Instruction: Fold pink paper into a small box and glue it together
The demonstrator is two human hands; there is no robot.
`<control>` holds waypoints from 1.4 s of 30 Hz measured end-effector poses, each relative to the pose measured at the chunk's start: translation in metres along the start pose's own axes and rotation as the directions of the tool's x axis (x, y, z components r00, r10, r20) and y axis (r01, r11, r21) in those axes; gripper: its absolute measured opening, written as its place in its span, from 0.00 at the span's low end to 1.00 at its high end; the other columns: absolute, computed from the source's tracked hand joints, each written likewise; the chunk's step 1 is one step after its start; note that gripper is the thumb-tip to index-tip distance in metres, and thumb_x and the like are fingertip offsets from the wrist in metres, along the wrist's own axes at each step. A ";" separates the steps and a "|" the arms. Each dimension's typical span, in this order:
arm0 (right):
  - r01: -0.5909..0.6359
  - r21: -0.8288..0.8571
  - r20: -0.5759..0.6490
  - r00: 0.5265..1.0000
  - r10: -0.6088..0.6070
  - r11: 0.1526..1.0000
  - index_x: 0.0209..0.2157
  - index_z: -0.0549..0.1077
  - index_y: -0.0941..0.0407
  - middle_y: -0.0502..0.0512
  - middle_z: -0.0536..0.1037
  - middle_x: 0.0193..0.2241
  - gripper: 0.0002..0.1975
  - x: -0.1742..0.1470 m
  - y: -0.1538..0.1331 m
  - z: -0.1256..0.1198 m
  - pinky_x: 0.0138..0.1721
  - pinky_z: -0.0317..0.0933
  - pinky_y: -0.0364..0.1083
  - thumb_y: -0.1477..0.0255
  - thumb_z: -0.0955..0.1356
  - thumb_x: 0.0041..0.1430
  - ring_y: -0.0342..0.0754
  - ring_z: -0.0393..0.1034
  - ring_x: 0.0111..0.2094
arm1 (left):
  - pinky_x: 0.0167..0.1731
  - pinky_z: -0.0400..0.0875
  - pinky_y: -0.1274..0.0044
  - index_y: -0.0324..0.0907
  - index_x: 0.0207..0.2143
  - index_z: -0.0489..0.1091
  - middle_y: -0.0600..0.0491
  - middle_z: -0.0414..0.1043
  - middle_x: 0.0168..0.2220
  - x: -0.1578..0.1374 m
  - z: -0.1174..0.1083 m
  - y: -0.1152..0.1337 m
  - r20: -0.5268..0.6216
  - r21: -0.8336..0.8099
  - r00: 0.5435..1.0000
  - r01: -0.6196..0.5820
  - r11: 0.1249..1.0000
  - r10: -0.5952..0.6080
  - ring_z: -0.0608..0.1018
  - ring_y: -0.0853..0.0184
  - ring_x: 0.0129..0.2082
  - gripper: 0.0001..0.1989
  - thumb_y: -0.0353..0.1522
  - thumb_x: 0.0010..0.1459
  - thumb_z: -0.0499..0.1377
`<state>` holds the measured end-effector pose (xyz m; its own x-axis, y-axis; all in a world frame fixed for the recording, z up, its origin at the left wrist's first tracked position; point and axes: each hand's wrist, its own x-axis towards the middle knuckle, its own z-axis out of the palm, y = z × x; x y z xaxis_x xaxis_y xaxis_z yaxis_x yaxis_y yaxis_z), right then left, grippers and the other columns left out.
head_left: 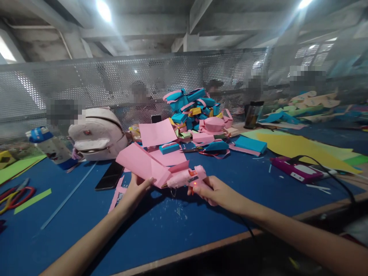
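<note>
My left hand grips a folded sheet of pink paper by its lower edge, thumb on top. In my right hand is a pink glue gun with a small orange light lit on its side. Its nozzle points left and meets the folded right end of the paper; whether it touches cannot be made out. Both hands are above the blue table. Just behind them lie a flat pink sheet, a small blue paper box and scissors.
A heap of blue and pink paper pieces stands at the back. Leftward are a white backpack, a bottle, a phone and red-handled scissors. At right lie a purple power bank with a cable and yellow sheets.
</note>
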<state>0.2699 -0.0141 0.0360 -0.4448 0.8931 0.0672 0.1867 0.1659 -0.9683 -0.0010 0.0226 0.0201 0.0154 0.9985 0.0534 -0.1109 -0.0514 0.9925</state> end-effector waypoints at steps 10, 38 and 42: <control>0.012 -0.041 0.016 1.000 -0.011 0.999 0.35 0.76 0.61 0.47 0.63 0.22 0.22 0.001 -0.003 -0.001 0.17 0.49 0.38 0.54 0.65 0.59 0.37 0.54 0.19 | 0.42 0.75 0.75 0.50 0.51 0.62 0.51 0.73 0.51 -0.002 0.004 0.002 -0.017 -0.030 1.000 -0.001 1.000 0.000 0.77 0.63 0.48 0.27 0.32 0.50 0.67; 0.013 -0.089 -0.015 1.000 -0.014 0.996 0.31 0.72 0.59 0.45 0.60 0.21 0.24 -0.005 -0.003 -0.007 0.18 0.51 0.38 0.52 0.62 0.62 0.38 0.55 0.19 | 0.40 0.76 0.73 0.50 0.57 0.58 0.48 0.70 0.55 0.002 0.003 -0.002 -0.028 -0.054 1.000 -0.003 0.999 0.001 0.77 0.58 0.50 0.36 0.34 0.48 0.69; 0.015 -0.085 -0.006 1.000 -0.016 0.996 0.32 0.72 0.59 0.45 0.59 0.20 0.25 -0.005 -0.001 -0.007 0.18 0.50 0.38 0.51 0.61 0.63 0.38 0.55 0.18 | 0.42 0.76 0.71 0.51 0.57 0.58 0.48 0.69 0.57 0.002 0.004 -0.001 -0.019 -0.063 1.000 0.003 0.998 -0.004 0.76 0.57 0.52 0.36 0.34 0.48 0.69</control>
<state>0.2786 -0.0158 0.0382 -0.4420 0.8931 0.0840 0.2535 0.2142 -0.9433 0.0030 0.0247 0.0194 -0.0025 0.9989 0.0470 -0.1732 -0.0467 0.9838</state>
